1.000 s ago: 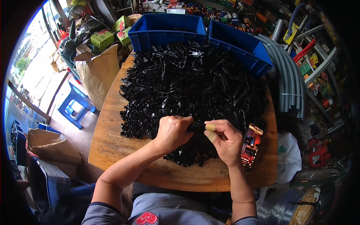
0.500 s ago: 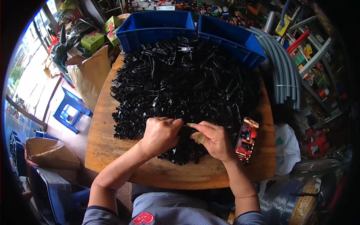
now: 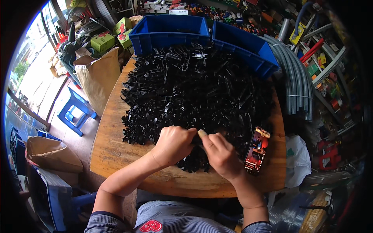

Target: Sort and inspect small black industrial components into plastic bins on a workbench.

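Observation:
A wide heap of small black plastic parts (image 3: 186, 93) covers most of the wooden table (image 3: 116, 163). Over the heap's near edge, my left hand (image 3: 175, 144) is closed, its back turned up and its fingers curled under. Close beside it, my right hand (image 3: 222, 155) is closed too, with a pale covering on the thumb, which points toward the left hand. The two hands nearly meet at the fingertips. Whatever they hold between them is hidden or lost against the dark parts.
Two blue plastic bins (image 3: 171, 39) stand at the table's far edge. A lit phone (image 3: 257, 150) lies right of my right hand. Grey hoses (image 3: 297, 83) stand beyond the right edge. A brown paper sack (image 3: 99, 77) and a blue stool (image 3: 75, 112) are on the left.
The right hand has turned, so its fingers now curl under and its back shows more. Both hands have shifted slightly right in the picture, and the whole view has moved a little.

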`<state>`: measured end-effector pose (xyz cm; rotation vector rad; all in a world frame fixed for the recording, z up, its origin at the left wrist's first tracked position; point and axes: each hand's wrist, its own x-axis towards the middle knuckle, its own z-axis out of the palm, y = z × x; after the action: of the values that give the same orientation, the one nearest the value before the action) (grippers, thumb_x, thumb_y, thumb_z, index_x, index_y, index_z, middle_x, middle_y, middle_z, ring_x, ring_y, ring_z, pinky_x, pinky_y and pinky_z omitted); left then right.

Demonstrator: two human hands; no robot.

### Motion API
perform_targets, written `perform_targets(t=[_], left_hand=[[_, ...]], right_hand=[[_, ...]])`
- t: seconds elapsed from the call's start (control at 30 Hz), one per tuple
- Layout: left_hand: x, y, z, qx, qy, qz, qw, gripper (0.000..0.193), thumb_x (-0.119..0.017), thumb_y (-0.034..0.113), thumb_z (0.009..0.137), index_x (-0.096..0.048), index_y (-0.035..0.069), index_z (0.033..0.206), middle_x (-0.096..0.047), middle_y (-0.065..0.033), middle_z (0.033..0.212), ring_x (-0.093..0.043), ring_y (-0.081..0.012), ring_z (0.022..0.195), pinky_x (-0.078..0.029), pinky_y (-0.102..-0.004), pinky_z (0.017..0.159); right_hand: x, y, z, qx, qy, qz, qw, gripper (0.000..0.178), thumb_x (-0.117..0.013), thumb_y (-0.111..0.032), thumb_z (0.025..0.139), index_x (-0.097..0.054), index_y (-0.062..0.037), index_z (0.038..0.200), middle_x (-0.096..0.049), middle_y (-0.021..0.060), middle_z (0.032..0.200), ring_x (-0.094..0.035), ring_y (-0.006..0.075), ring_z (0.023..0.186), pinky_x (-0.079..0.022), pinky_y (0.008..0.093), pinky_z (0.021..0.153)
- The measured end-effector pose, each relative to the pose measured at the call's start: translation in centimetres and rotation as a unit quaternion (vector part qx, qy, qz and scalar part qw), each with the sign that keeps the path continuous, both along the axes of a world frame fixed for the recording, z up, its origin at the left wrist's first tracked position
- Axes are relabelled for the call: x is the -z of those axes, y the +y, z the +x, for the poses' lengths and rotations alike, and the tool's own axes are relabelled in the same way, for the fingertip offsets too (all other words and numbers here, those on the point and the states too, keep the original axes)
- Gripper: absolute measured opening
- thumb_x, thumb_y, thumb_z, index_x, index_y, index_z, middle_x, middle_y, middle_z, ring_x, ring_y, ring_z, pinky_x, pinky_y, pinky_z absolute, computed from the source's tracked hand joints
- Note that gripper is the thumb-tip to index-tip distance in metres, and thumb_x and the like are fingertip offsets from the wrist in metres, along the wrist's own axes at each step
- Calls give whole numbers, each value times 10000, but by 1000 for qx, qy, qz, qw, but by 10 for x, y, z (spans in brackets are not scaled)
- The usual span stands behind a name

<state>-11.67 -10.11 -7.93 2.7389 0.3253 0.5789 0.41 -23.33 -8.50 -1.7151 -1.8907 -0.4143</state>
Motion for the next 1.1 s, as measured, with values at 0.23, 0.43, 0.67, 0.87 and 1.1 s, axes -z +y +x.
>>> perform_targets(t=[0.23, 0.43, 0.67, 0.87, 1.1], left_hand=[[-7, 2, 8, 9, 70, -136, 988, 244, -654, 290, 787, -588, 64, 851, -615, -130, 682, -614, -333, 629, -484, -395, 557], [-49, 68, 98, 40, -142, -144, 978, 359, -581, 383, 840, -547, 26, 855, -596, -202, 705, -592, -390, 701, -459, -464, 609], [-124, 136, 212, 114, -130, 298, 939, 385, -546, 307, 827, -598, -34, 996, -661, -164, 824, -653, -319, 791, -537, -418, 684], [-10, 86, 100, -10, 209, 238, 949, 162, -526, 172, 760, -619, 73, 848, -609, -134, 860, -595, -295, 847, -486, -440, 661], [15, 78, 55, -50, 17, 200, 978, 146, -523, 25, 749, -596, 61, 869, -570, -105, 866, -576, -282, 880, -470, -366, 667]], right_hand=[[-7, 0, 12, 100, 68, -81, 989, 309, -648, -28, 766, -607, -8, 1071, -595, 123, 865, -597, 239, 725, -493, 331, 599], [-16, -27, 51, 186, 163, -148, 958, 269, -668, -60, 758, -609, -35, 1018, -608, 122, 835, -604, 274, 741, -498, 334, 617], [25, 2, 28, 69, 185, -175, 965, 218, -658, -81, 768, -599, -37, 973, -595, 103, 783, -596, 274, 722, -484, 353, 648], [23, -3, 39, 86, 234, -150, 957, 178, -613, -13, 767, -583, -21, 943, -583, 108, 767, -592, 256, 706, -480, 336, 635], [7, 1, 43, 61, 368, -154, 915, 171, -590, 25, 803, -565, -3, 970, -609, 81, 855, -602, 128, 717, -487, 264, 621]])
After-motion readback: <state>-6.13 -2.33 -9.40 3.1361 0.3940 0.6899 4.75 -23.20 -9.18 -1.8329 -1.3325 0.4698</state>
